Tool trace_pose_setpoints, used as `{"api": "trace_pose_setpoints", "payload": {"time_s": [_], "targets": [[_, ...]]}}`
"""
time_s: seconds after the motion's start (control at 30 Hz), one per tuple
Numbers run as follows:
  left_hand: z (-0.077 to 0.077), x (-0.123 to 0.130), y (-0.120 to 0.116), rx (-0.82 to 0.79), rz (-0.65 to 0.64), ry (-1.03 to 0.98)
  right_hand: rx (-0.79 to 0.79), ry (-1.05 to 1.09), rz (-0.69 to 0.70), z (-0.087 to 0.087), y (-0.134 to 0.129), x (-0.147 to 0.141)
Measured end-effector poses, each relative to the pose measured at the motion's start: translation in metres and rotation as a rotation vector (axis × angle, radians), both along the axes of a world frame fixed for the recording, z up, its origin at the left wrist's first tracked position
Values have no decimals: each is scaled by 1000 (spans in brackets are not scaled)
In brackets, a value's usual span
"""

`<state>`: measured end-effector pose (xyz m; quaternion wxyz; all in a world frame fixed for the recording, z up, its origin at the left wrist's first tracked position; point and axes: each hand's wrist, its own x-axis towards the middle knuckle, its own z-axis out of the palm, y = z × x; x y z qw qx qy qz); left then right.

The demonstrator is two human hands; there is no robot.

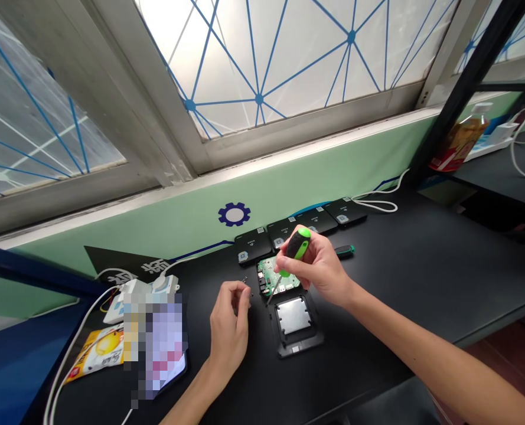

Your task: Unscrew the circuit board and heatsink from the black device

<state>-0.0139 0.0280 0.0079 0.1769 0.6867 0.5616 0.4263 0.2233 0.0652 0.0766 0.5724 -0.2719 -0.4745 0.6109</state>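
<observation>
My right hand [322,265] grips a green-and-black screwdriver [298,243], its shaft slanting down to the left. The tip is near the front left corner of a green circuit board [268,274] in a black casing; I cannot tell whether it touches. Left of the board, my left hand [230,316] is closed, thumb and fingers curled together, and what they may hold is hidden. Small dark screws [245,280] lie just beyond its fingertips. Nearer to me lies a black cover [282,348] with a silver metal plate [294,315] on it.
Several flat black boxes [252,243] line the wall. Behind my right hand lies another dark-handled tool [345,252]. At left are a phone [169,348], a power strip [140,289] with white cables, and a yellow packet [98,351]. A drink bottle [461,139] stands at right.
</observation>
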Motion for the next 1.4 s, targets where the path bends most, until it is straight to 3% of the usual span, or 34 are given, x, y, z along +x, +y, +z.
{"api": "trace_pose_setpoints", "payload": {"time_s": [0.23, 0.4, 0.77, 1.0, 1.4], "targets": [[1, -7, 9, -102, 76, -266, -22, 68, 24, -1, 0, -3], [0, -14, 14, -113, 110, -302, -28, 72, 25, -2, -1, -2], [2, -18, 15, -182, 127, -159, -17, 75, 44, -4, 1, -2], [1, -21, 15, -50, 103, 93, -21, 75, 56, -2, 0, -2], [-1, -22, 15, -102, 5, 253, -53, 93, 85, -4, 0, -4]]}}
